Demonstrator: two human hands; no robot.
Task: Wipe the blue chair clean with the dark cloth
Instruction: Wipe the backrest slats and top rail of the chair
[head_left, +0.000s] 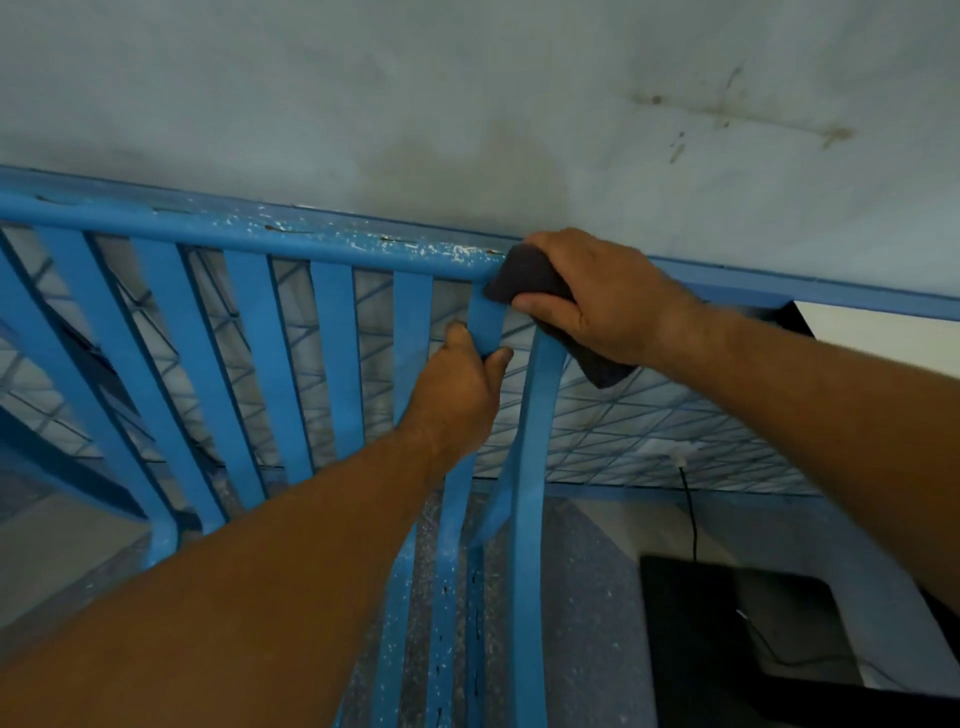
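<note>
Blue chair (270, 244): painted metal by the look of it, seen from behind and above. Its top rail runs across my view, with flat slats dropping from it and white flecks along the rail.
Dark cloth (524, 278): bunched over the right end of the top rail, at the corner where it bends down into the side post. One tail hangs out below the palm.
Right grip (597, 301): closed around the cloth, fingers over the top and thumb underneath, pressing it onto the rail.
Left grip (462, 384): wrapped round a slat (485, 319) just left of that corner, bracing the frame.
Step in hand: I judge this to be the pass along the top rail, begun at its right corner.
Doing it well: I would hold the left grip firm so the chair cannot rock. I would wrap the cloth right round the rail rather than skim its top, then draw it leftward in one long stroke over the flecked stretch.
Watch for: the flecks may be chipped paint rather than dirt. I cannot tell from here, so I would not scrub hard.
Left to do: the slats and lower frame look speckled and need their own passes.
</note>
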